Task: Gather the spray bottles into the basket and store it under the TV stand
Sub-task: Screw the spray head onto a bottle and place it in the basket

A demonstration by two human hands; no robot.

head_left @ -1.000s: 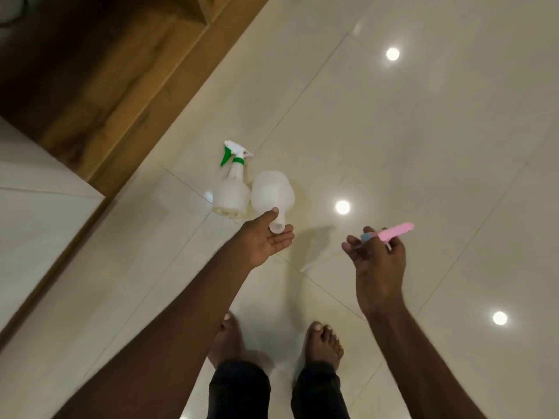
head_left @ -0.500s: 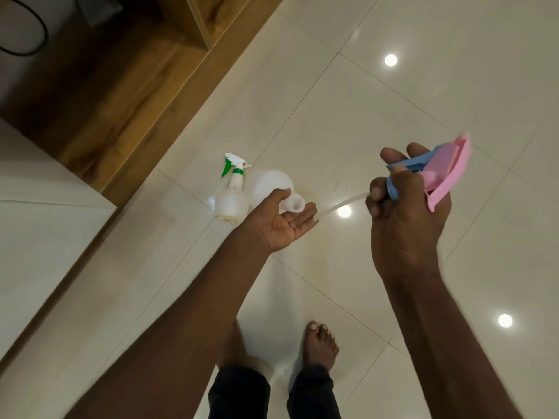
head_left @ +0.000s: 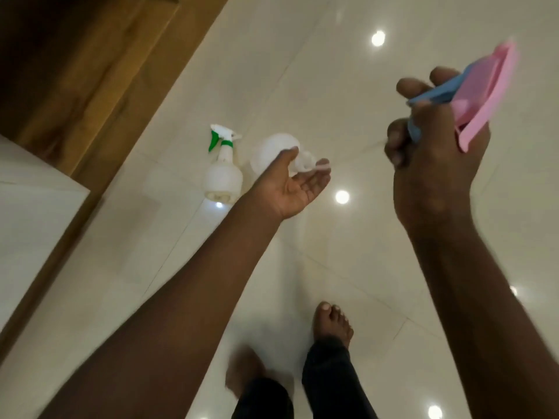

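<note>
On the floor, green-trigger bottle [head_left: 223, 173] stands upright — nozzle rightward.

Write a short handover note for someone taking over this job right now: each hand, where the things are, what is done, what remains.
Left hand: palm up, holding the headless white bottle near its neck.
Right hand: closed on the pink and blue spray head, raised clear of that bottle.
Green-trigger spray bottle: upright on the floor tiles, beside the wooden stand.
Done: nothing gathered; no basket in view.
Left: refit the head, basket both bottles, store the basket under the stand.
</note>
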